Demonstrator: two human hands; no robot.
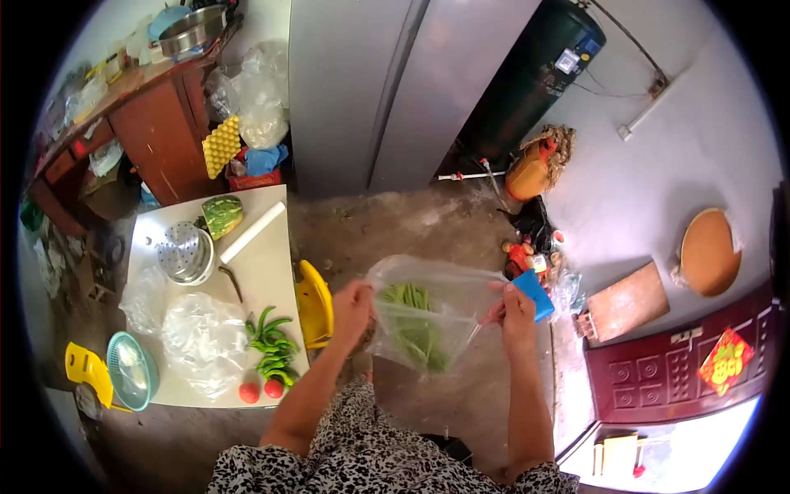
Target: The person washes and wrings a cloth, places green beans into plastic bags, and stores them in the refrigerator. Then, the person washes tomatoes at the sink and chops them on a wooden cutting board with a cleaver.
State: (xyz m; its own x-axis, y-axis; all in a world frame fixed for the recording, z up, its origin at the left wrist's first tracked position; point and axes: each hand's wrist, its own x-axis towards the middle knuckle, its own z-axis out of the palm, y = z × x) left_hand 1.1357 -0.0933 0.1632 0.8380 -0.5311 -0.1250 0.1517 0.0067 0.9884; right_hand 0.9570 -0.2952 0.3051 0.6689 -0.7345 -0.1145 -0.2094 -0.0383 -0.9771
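A clear plastic bag (465,284) hangs over the floor in front of me, stretched between my two hands. Long green beans (410,321) lie inside it, seen through the film. My left hand (354,311) is closed on the bag's left edge. At the opposite edge, my right hand (515,314) pinches the film with thumb and fingers. To the left, a table (169,210) bears green peppers (276,350), two tomatoes (249,393), and crumpled plastic bags (206,337). A perforated metal strainer (183,247) sits on a white pot near a green squash (222,216) and a white roll (253,232).
A yellow stool (314,305) stands against the table's right side. A teal basket (132,370) is at the table's lower left corner. Ahead are a grey fridge (354,99) and a dark green tank (535,74). A wooden board (629,300) leans by the right wall.
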